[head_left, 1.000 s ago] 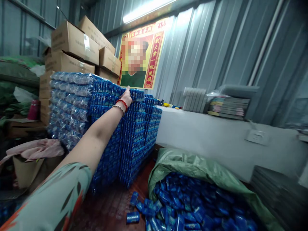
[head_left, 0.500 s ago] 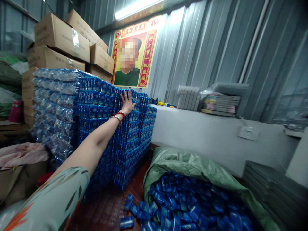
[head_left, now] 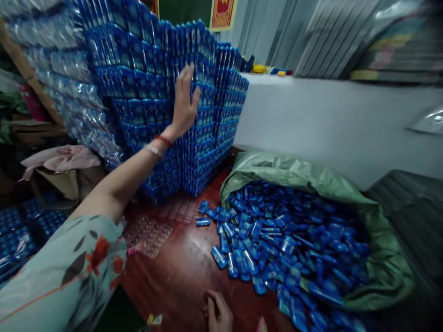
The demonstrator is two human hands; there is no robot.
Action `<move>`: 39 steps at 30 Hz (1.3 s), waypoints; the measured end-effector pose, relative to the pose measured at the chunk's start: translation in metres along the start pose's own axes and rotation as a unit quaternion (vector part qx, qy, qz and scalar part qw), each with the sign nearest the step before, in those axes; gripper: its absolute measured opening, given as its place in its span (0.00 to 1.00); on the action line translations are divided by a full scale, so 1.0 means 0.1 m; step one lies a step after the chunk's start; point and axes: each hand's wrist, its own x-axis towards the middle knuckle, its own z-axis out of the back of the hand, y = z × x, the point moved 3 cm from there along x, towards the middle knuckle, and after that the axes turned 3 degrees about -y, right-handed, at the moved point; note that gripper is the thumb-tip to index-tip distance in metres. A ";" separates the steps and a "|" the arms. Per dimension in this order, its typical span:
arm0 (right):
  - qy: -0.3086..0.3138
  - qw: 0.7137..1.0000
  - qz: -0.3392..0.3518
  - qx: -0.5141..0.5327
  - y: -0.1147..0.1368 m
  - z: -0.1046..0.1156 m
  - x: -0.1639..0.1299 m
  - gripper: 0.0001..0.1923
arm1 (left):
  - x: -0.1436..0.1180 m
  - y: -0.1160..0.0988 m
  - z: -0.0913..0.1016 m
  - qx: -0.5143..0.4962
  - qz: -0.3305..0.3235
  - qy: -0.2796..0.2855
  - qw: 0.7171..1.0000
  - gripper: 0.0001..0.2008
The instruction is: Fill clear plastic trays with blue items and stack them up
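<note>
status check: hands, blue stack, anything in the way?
Left hand open, flat against stacked blue packs. Right hand low on the red floor, holding nothing visible. Loose blue packs spill from green sack beside it.

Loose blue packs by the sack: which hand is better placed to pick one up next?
Right, probably. The right hand is low on the wooden floor, beside the loose packs spilling from the green sack. The left hand is up, palm flat against the stack.

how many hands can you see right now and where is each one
2. The left hand is pressed flat, fingers spread, against the stack of blue packs. The right hand lies at the bottom edge on the wooden surface, partly cut off.
</note>
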 end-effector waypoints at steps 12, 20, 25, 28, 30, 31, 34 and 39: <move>-0.012 0.999 0.026 -0.026 0.29 0.01 0.11 0.13 | -4.03 -0.77 0.40 0.155 0.208 0.574 0.777 0.26; 0.030 0.999 0.022 0.015 0.41 -0.16 0.53 0.12 | -4.02 -1.24 0.35 0.091 0.127 0.572 0.805 0.13; -0.012 0.996 -0.052 0.066 0.27 -0.13 0.52 0.13 | -3.79 -1.10 0.70 0.113 0.149 0.518 0.835 0.15; -0.059 0.993 -0.072 0.069 0.17 0.03 0.38 0.16 | -3.82 -1.29 1.01 0.098 0.143 0.455 0.874 0.16; -0.122 0.988 -0.084 0.050 0.15 0.23 0.35 0.18 | -3.97 -1.61 1.19 0.034 0.093 0.465 0.880 0.16; -0.149 0.985 -0.080 0.029 0.16 0.34 0.37 0.18 | -4.08 -1.79 1.25 -0.008 0.060 0.493 0.868 0.15; -0.143 0.986 -0.003 -0.085 0.31 0.61 0.61 0.16 | -4.39 -2.29 1.40 -0.117 -0.014 0.583 0.804 0.11; 0.055 0.930 0.102 -0.349 0.67 0.47 1.11 0.12 | -4.56 -2.54 1.40 -0.181 -0.067 0.618 0.762 0.05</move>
